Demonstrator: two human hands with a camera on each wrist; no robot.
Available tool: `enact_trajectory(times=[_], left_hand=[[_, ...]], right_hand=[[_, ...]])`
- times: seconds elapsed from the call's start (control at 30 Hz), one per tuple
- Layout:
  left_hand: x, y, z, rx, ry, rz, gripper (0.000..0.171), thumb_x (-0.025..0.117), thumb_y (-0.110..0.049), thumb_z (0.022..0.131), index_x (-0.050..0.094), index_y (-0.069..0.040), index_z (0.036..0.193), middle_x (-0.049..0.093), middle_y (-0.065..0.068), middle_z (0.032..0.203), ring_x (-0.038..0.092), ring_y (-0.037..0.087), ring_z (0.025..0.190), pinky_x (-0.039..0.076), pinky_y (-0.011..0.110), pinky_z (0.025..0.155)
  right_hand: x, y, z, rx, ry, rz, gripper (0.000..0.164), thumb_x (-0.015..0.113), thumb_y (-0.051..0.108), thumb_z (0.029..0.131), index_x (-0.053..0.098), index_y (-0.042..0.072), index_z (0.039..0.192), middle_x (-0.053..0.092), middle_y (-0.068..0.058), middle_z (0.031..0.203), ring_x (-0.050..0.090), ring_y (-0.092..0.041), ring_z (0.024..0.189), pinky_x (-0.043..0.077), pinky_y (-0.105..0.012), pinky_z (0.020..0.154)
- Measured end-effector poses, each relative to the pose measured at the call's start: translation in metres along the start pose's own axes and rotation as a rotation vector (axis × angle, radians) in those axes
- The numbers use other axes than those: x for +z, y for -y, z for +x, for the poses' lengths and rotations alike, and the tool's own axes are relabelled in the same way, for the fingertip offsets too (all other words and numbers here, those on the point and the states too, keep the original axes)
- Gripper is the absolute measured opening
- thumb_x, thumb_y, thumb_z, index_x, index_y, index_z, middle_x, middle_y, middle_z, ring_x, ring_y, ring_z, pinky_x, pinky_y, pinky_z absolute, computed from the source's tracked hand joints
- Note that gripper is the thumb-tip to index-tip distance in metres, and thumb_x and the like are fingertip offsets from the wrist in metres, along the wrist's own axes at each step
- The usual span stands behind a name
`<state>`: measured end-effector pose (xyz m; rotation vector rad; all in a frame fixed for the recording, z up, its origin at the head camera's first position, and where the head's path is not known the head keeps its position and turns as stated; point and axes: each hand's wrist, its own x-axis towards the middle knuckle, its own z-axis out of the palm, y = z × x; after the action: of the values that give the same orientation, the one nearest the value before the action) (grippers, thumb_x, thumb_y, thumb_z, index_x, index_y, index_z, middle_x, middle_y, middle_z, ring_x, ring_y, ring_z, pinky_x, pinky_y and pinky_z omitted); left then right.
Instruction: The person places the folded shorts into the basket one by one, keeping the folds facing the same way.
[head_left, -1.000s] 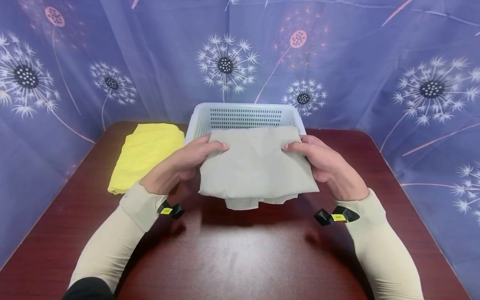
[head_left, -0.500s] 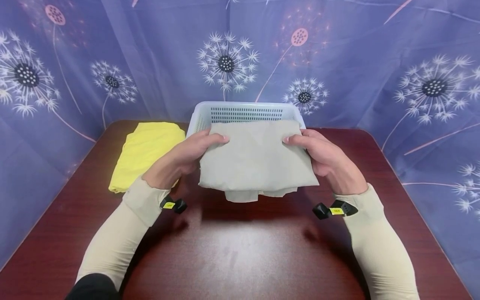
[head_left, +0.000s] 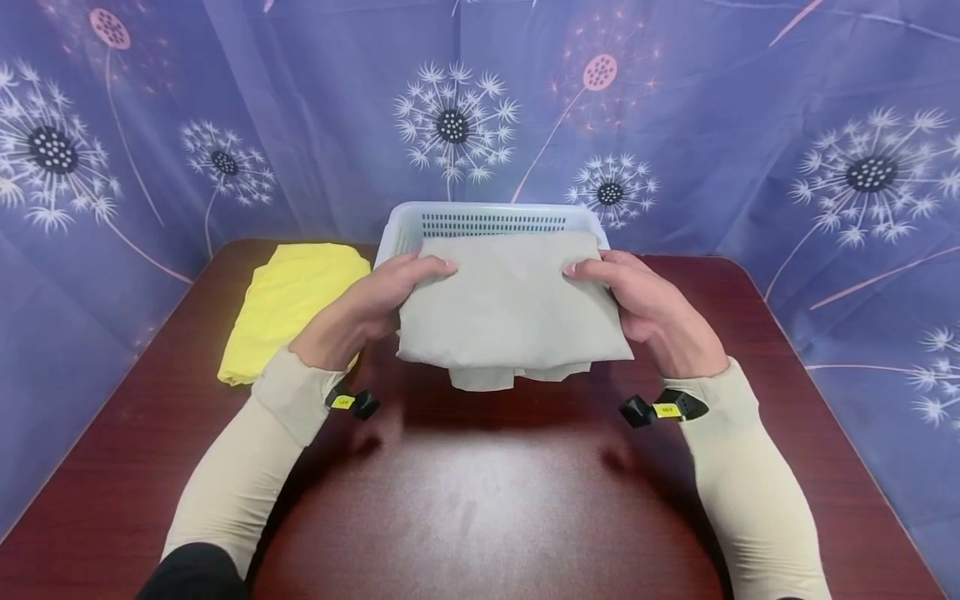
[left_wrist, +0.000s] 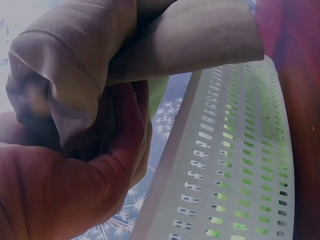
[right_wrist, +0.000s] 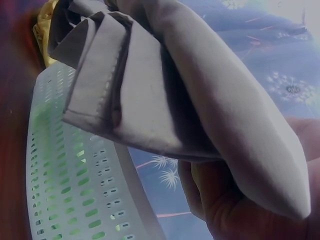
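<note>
A folded light grey cloth garment (head_left: 517, 304) hangs in front of and above the white plastic basket (head_left: 491, 208). My left hand (head_left: 390, 292) grips its left side, thumb on top and fingers beneath. On the other side my right hand (head_left: 641, 300) holds it the same way. Loose folded layers poke out below its near edge. Both wrist views show the garment's stitched folds (left_wrist: 200, 40) over the perforated basket wall (right_wrist: 65, 165). Something green shows through the wall's holes. The cloth hides most of the basket's inside in the head view.
A folded yellow cloth (head_left: 292, 304) lies on the dark red table (head_left: 480, 500), left of the basket. Behind the table hangs a blue curtain (head_left: 330, 108) with dandelion prints, which also runs along both sides.
Both hands have moved the grey garment a little forward, away from me and further over the basket. The grip looks the same; the yellow cloth and basket have stayed put.
</note>
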<state>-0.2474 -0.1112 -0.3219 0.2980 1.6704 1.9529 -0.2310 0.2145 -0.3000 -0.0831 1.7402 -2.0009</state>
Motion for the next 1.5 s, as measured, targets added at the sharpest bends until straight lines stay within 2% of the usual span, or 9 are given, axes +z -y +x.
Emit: enact_trajectory(times=[0.33, 0.63, 0.77, 1.13, 1.3, 1.5], left_hand=[[-0.003, -0.001, 0.006, -0.026, -0.062, -0.047, 0.027, 0.054, -0.03, 0.109, 0.064, -0.015, 0.128, 0.077, 0.001, 0.101, 0.077, 0.017, 0.084, 0.063, 0.038, 0.07], [-0.006, -0.004, 0.008, -0.039, -0.097, -0.074, 0.023, 0.056, -0.03, 0.106, 0.066, -0.019, 0.125, 0.076, 0.001, 0.101, 0.076, 0.018, 0.084, 0.063, 0.042, 0.069], [-0.008, -0.004, 0.009, -0.043, -0.1, -0.089, 0.023, 0.056, -0.029, 0.106, 0.066, -0.019, 0.125, 0.076, 0.001, 0.101, 0.076, 0.018, 0.085, 0.063, 0.042, 0.07], [-0.012, -0.002, 0.012, -0.056, -0.1, -0.12, 0.022, 0.049, -0.023, 0.112, 0.063, -0.01, 0.123, 0.077, 0.002, 0.1, 0.077, 0.017, 0.085, 0.065, 0.04, 0.071], [-0.012, -0.003, 0.013, -0.065, -0.08, -0.126, 0.024, 0.048, -0.025, 0.114, 0.061, -0.009, 0.125, 0.077, 0.002, 0.098, 0.076, 0.017, 0.084, 0.065, 0.04, 0.07], [-0.015, 0.0, 0.019, -0.066, -0.088, -0.145, 0.026, 0.046, -0.028, 0.114, 0.06, -0.009, 0.125, 0.074, 0.002, 0.098, 0.076, 0.016, 0.081, 0.065, 0.039, 0.067]], right_hand=[[-0.003, 0.001, 0.011, 0.014, -0.021, 0.027, 0.016, 0.053, 0.01, 0.107, 0.063, 0.009, 0.12, 0.077, -0.007, 0.098, 0.078, -0.022, 0.082, 0.065, -0.041, 0.07], [-0.004, 0.002, 0.018, 0.027, -0.028, 0.056, 0.016, 0.052, 0.011, 0.108, 0.065, 0.011, 0.118, 0.076, -0.007, 0.099, 0.078, -0.024, 0.083, 0.065, -0.043, 0.07], [-0.005, 0.003, 0.021, 0.024, -0.035, 0.058, 0.016, 0.052, 0.011, 0.108, 0.063, 0.01, 0.119, 0.076, -0.008, 0.099, 0.078, -0.024, 0.084, 0.065, -0.043, 0.07], [-0.007, 0.003, 0.029, 0.03, -0.027, 0.1, 0.016, 0.052, 0.01, 0.107, 0.067, 0.012, 0.113, 0.075, -0.009, 0.1, 0.077, -0.025, 0.084, 0.065, -0.042, 0.07], [-0.008, 0.003, 0.032, 0.033, -0.034, 0.109, 0.015, 0.052, 0.01, 0.107, 0.062, 0.012, 0.118, 0.075, -0.008, 0.1, 0.077, -0.023, 0.085, 0.065, -0.039, 0.071], [-0.009, 0.002, 0.037, 0.028, -0.041, 0.128, 0.014, 0.054, 0.01, 0.106, 0.061, 0.012, 0.118, 0.075, -0.008, 0.1, 0.076, -0.023, 0.084, 0.064, -0.039, 0.069]])
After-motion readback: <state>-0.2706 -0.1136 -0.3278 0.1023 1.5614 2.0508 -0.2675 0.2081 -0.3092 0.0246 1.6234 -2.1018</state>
